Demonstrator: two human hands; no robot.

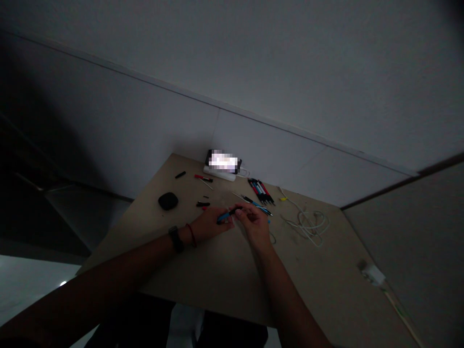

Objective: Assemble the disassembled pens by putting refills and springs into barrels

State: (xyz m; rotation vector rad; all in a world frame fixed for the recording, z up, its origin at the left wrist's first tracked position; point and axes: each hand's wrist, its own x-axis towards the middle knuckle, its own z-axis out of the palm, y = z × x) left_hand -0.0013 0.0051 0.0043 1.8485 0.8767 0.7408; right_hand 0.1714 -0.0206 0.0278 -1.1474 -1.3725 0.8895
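Observation:
Both my hands meet over the middle of a beige table [217, 270]. My left hand [210, 224], with a watch and a red band at the wrist, is closed around a blue pen part [224, 217]. My right hand [255, 222] pinches a black pen piece [235, 210] that meets the blue part. Loose pen parts [203, 204] lie just beyond my left hand. A bundle of red, blue and black pens [261, 191] lies farther back to the right.
A black oval case [168, 200] sits at the left. A phone on a white block [223, 164] stands at the wall. A tangled white cable [308, 223] lies to the right, and a white plug [373, 275] lies near the right edge. The room is dim.

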